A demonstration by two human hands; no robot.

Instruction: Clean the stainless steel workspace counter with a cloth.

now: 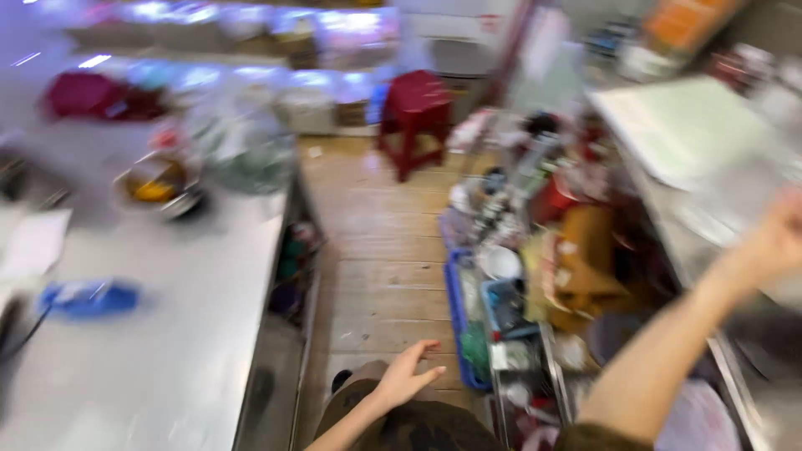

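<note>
The picture is blurred by motion. My left hand point(408, 373) hangs low in the aisle with its fingers spread and nothing in it, above my leg and the wooden floor point(380, 250). My right arm stretches up to the right, and my right hand point(781, 234) reaches over the steel counter point(668, 225) on that side. That hand is smeared at the frame edge, so its fingers and whatever it may hold are unclear.
A steel worktable point(167, 334) on the left carries a bowl point(159, 184), a blue item point(90, 298) and white paper point(33, 242). Crates and shelves of crockery point(501, 284) crowd under the right counter. A red stool point(415, 108) stands at the aisle's far end.
</note>
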